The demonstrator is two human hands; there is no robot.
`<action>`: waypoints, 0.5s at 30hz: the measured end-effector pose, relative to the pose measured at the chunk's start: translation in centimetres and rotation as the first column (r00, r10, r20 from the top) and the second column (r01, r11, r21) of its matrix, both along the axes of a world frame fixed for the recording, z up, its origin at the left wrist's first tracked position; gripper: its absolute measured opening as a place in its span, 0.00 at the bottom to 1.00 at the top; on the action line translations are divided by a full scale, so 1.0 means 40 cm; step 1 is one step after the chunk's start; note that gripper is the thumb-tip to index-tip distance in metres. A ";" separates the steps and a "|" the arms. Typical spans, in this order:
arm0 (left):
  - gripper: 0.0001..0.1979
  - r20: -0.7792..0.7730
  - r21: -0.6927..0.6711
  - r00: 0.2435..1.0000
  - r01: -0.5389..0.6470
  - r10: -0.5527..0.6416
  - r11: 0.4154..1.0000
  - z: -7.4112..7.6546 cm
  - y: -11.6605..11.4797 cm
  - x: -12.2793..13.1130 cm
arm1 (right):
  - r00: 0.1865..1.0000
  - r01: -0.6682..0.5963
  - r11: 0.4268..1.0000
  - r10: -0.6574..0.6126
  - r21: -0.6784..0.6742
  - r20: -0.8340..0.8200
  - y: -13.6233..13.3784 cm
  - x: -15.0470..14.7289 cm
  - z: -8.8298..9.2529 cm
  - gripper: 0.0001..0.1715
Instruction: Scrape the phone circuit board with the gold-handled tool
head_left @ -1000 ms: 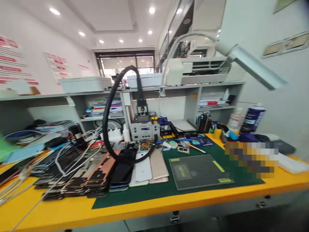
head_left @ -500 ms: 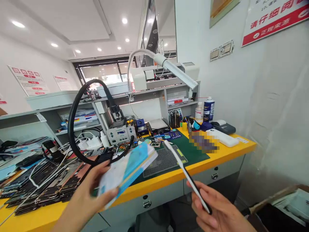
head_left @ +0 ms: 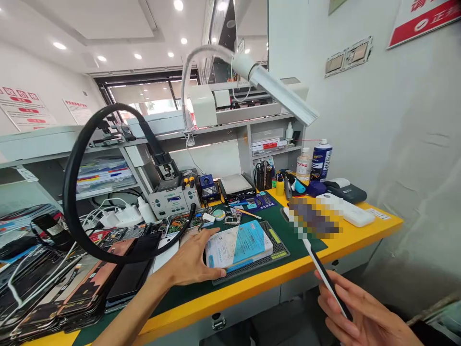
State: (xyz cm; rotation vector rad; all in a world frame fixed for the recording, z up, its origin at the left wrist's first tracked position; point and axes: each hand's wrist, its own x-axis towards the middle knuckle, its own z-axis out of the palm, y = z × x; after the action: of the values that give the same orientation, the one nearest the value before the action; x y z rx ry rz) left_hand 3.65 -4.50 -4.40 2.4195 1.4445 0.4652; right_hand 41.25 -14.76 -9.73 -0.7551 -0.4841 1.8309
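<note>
My left hand (head_left: 192,259) rests on the green mat with fingers spread, its fingertips against the left end of a flat white-and-blue box (head_left: 238,245). The box lies on a grey ridged pad (head_left: 277,247). My right hand (head_left: 360,317) is low at the right, off the bench, closed around a thin phone (head_left: 326,278) seen edge-on, tilted up toward the bench.
A yellow-edged bench (head_left: 252,288) carries stacks of phone screens (head_left: 72,298) at the left, a looped black hose (head_left: 72,192), a soldering station (head_left: 175,199), bottles (head_left: 320,161) and a lamp arm (head_left: 281,93). Shelves stand behind; a white wall is at the right.
My left hand has set the white-and-blue box down on the grey pad and opened beside it. My right hand with the phone has shifted right and lower.
</note>
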 end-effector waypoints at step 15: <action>0.49 -0.098 0.044 0.995 -0.025 0.030 0.999 -0.038 -0.048 -0.082 | 0.536 -0.589 0.732 0.036 0.343 0.844 0.277 -0.046 0.178 0.20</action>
State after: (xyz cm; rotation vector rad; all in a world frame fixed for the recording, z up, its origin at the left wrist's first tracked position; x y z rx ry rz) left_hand 0.36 -6.42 -5.90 2.4912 1.5250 0.3914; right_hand 39.40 -3.68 -2.61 -1.0508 -1.8564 1.3947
